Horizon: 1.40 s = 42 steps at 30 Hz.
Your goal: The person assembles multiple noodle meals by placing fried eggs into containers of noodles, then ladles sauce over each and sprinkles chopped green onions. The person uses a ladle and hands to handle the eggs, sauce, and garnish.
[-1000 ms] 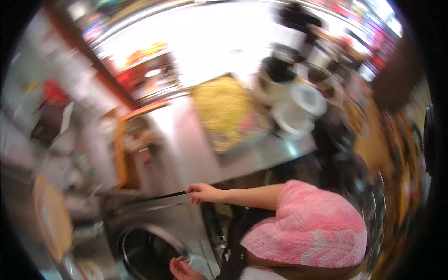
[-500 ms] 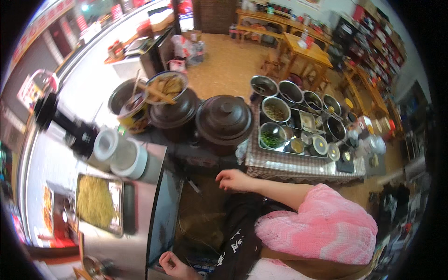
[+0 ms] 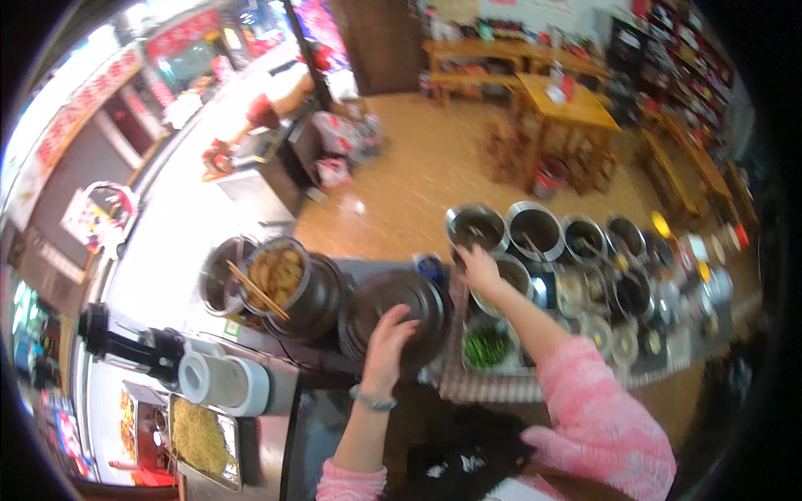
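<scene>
My left hand (image 3: 389, 342) is raised with its fingers apart, holding nothing, in front of the dark lidded pot (image 3: 368, 309). A bracelet (image 3: 373, 399) circles the wrist. My right hand (image 3: 482, 272) stretches forward over the left side of the checked table, fingers extended and slightly blurred. It is nearest to the steel pot (image 3: 489, 219) at the back left and reaches above a steel bowl (image 3: 520, 275); whether its fingertips touch the pot's rim I cannot tell. Chopped greens (image 3: 487, 346) fill a container below that forearm.
Several steel pots, including one with a handle (image 3: 535, 230), stand on the checked tablecloth (image 3: 484, 387). To the left are a bowl of food with chopsticks (image 3: 276, 280), a white lidded jug (image 3: 221, 382) and a tray of noodles (image 3: 200, 438). A wooden table (image 3: 576, 104) stands behind.
My view has tilted upward. The left hand has risen from the lower edge to before the lidded pot. My right hand has moved forward and right to the steel pots.
</scene>
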### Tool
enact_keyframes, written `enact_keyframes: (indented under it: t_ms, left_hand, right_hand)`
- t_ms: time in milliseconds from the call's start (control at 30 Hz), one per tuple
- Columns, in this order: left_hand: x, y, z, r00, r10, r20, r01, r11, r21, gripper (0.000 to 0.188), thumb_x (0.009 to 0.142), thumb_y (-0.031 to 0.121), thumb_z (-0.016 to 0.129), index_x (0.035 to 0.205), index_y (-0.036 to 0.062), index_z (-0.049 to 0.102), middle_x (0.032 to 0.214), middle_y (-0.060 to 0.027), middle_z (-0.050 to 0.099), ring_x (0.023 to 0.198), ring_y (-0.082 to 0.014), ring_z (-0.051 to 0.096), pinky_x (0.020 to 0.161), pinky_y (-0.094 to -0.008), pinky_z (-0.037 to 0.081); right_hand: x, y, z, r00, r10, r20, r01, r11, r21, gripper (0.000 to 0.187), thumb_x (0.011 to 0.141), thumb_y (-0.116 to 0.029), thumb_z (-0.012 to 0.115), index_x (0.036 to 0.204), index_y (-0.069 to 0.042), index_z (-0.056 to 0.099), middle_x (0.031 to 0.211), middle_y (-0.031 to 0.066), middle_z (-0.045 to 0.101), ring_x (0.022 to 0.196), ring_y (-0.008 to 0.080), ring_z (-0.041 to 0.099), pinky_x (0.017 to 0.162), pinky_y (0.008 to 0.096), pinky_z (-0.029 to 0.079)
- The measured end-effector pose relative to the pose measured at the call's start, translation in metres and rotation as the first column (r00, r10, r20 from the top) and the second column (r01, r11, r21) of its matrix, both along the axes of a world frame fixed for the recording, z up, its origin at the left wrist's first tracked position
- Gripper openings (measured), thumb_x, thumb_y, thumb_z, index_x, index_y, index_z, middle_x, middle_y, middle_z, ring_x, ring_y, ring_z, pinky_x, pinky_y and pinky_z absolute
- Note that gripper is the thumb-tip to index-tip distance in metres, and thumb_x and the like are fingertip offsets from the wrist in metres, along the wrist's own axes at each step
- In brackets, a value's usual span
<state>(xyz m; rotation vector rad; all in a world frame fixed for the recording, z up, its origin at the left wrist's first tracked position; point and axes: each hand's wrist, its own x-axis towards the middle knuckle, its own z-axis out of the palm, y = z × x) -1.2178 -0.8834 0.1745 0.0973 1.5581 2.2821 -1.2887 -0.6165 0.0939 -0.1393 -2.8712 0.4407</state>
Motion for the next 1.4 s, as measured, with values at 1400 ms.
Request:
enact_keyframes:
  t_ms: [1400]
  left_hand:
    - [-0.143, 0.25, 0.061, 0.661, -0.706, 0.252, 0.748, 0.594, -0.296, 0.041, 0.074, 0.0, 0.037, 0.115, -0.0053, 0.037, 0.097, -0.0211, 0.055, 0.074, -0.0306, 0.063, 0.057, -0.036, 0.057]
  right_hand:
    - [0.162, 0.064, 0.131, 0.781, -0.404, -0.476, 0.235, 0.896, -0.376, 0.024, 0.08, -0.009, 0.057, 0.103, -0.004, 0.059, 0.073, 0.0135, 0.058, 0.064, 0.0293, 0.058, 0.053, 0.0373, 0.046]
